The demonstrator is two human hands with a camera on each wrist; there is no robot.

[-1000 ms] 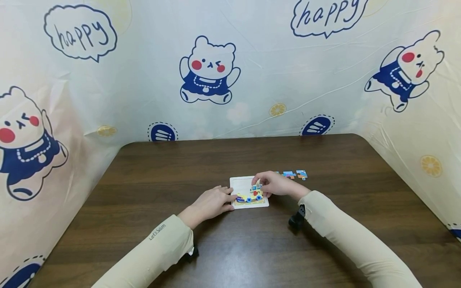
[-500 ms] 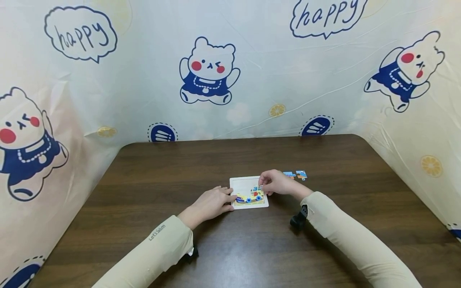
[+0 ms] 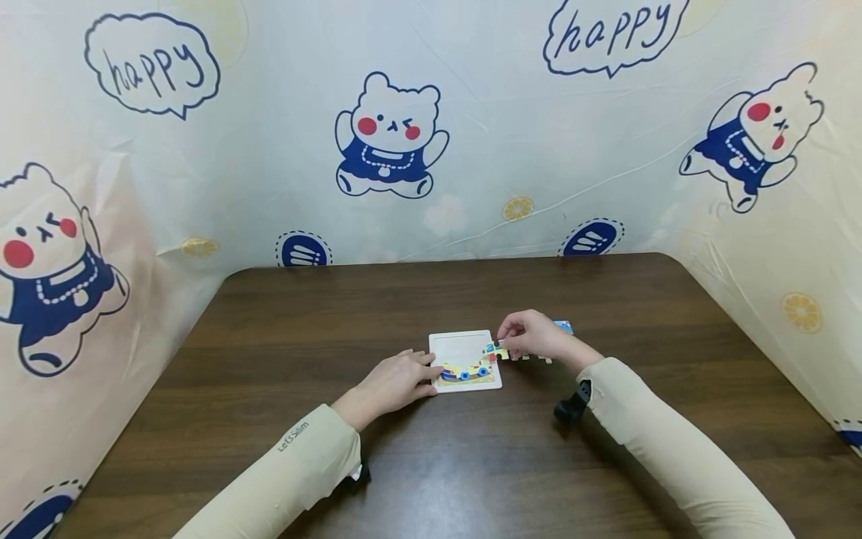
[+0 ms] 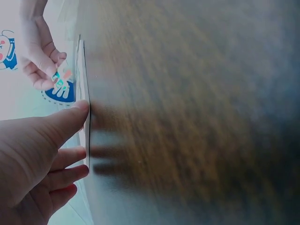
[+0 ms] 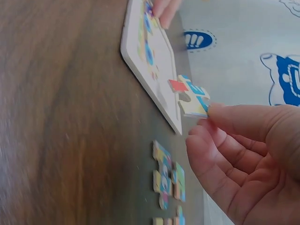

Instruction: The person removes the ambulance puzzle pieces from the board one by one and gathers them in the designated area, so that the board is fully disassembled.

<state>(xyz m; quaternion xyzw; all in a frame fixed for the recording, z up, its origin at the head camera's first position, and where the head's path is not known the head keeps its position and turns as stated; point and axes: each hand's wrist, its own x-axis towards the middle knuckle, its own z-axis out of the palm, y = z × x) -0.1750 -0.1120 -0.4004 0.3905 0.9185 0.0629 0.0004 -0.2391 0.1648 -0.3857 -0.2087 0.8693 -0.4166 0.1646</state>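
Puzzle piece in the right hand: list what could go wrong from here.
The right hand pinches the puzzle piece by one edge, so it might twist or drop. Loose pieces lie on the table near that hand, which could knock them. The left hand touches the white tray; if it shifts, the tray may slide and disturb the placed pieces.
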